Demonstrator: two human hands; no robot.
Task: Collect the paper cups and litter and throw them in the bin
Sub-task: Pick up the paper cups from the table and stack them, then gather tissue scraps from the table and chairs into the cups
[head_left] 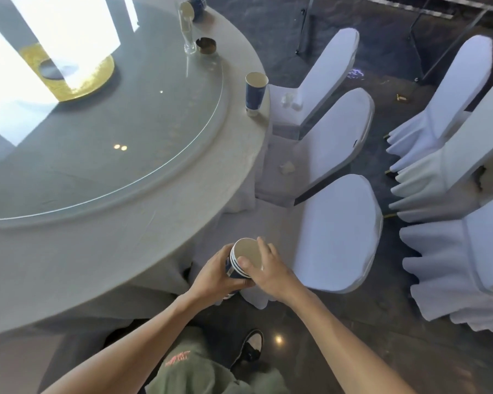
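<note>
Stack of cups (244, 260): nested paper cups — dark blue, white rims
Left hand (214, 275): wrapped around it
Right hand (268, 268): fingers closed over the rim — thumb on top

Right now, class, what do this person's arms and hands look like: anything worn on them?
Both forearms are bare to the frame's edge: no sleeves, gloves, watch or rings visible on the left hand or the right hand.

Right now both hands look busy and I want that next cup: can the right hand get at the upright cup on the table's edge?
Probably not yet. The right hand is on the stacked cups that the left hand grips, and the upright cup stands well beyond it. Nothing blocks the path, though.
</note>
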